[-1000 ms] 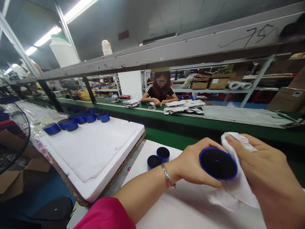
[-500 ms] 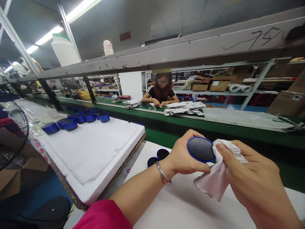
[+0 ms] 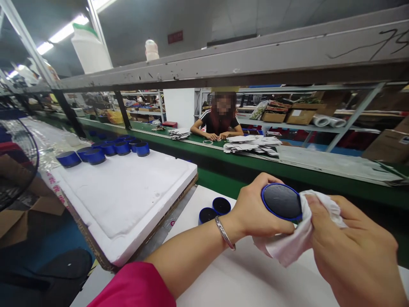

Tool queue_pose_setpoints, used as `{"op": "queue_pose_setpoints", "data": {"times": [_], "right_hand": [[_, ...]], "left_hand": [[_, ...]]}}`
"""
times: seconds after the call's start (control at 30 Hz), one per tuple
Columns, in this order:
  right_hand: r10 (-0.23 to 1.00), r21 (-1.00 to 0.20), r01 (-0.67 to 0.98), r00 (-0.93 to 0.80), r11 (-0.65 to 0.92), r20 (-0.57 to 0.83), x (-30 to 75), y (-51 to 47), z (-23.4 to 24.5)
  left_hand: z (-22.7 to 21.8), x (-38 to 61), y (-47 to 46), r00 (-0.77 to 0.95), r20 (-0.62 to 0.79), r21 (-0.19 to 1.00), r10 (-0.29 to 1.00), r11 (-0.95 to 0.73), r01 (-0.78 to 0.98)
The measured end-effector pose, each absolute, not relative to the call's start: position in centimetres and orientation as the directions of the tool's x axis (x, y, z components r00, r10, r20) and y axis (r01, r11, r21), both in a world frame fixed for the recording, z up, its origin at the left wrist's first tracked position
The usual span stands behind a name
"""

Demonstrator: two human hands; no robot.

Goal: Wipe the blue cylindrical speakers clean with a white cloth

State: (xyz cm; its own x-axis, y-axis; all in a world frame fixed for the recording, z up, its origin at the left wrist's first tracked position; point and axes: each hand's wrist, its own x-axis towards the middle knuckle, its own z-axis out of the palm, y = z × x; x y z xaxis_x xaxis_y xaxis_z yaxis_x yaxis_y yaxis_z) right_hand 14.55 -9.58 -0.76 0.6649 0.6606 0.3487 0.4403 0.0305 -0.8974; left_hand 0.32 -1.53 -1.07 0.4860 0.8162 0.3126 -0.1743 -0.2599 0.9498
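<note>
The left grip (image 3: 254,209) holds a blue-rimmed cylinder (image 3: 281,201) against white cloth (image 3: 287,250) in the right grip (image 3: 354,243).

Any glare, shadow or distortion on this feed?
Head view: ceiling tubes blown white, upper left; grey sheen on the dark top of the blue cylinder in the left hand; soft shadow on the white work surface; edges look stretched.
</note>
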Motion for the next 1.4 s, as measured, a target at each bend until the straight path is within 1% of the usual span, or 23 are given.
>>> {"op": "queue_pose_setpoints", "data": {"times": [0.13,0.2,0.3,0.43,0.53,0.6,0.73,0.9,1.07,1.23,1.3,1.4], "right_hand": [[0.662,-0.856,0.513,0.622,0.058,0.418,13.8,-9.7,-1.3],[0.658,-0.849,0.526,0.622,0.053,0.426,14.1,-9.5,-1.4],[0.652,-0.876,0.481,0.655,0.03,0.382,14.9,-9.1,-1.1],[0.675,-0.91,0.412,0.66,0.041,0.329,15.2,-9.1,-0.6],[0.685,-0.93,0.366,0.67,0.029,0.285,14.7,-9.6,0.1],[0.689,-0.929,0.37,0.668,0.02,0.281,14.2,-9.9,0.6],[0.707,-0.893,0.446,0.613,0.061,0.354,13.2,-10.3,1.0],[0.705,-0.902,0.421,0.61,0.097,0.361,11.6,-10.7,0.8],[0.69,-0.909,0.411,0.637,0.072,0.343,11.9,-10.6,0.8],[0.705,-0.952,0.299,0.661,0.065,0.256,13.4,-10.3,0.9],[0.702,-0.949,0.309,0.66,0.068,0.266,13.5,-10.3,1.0],[0.705,-0.924,0.374,0.632,0.086,0.321,13.1,-10.4,0.9]], "left_hand": [[-1.0,0.2,-0.9,0.467,0.311,0.95,0.828,-0.279,-0.138],[-1.0,0.2,-0.9,0.499,0.314,0.947,0.808,-0.306,-0.1],[-1.1,0.4,-1.3,0.564,0.292,0.948,0.772,-0.314,-0.06],[-1.3,0.7,-1.7,0.588,0.288,0.942,0.756,-0.333,-0.033],[-1.5,0.9,-1.6,0.647,0.279,0.938,0.709,-0.345,-0.026],[-1.7,1.1,-1.5,0.676,0.264,0.942,0.689,-0.334,-0.027],[-1.8,1.0,-1.0,0.608,0.254,0.956,0.752,-0.29,-0.042],[-1.5,0.3,-0.4,0.526,0.288,0.956,0.801,-0.277,-0.102],[-1.3,0.3,-1.1,0.563,0.296,0.943,0.771,-0.329,-0.046],[-1.5,0.7,-1.6,0.66,0.276,0.94,0.698,-0.339,-0.035],[-1.6,0.8,-1.6,0.674,0.28,0.94,0.683,-0.338,-0.048],[-1.6,0.7,-1.3,0.617,0.269,0.952,0.74,-0.3,-0.055]]}}
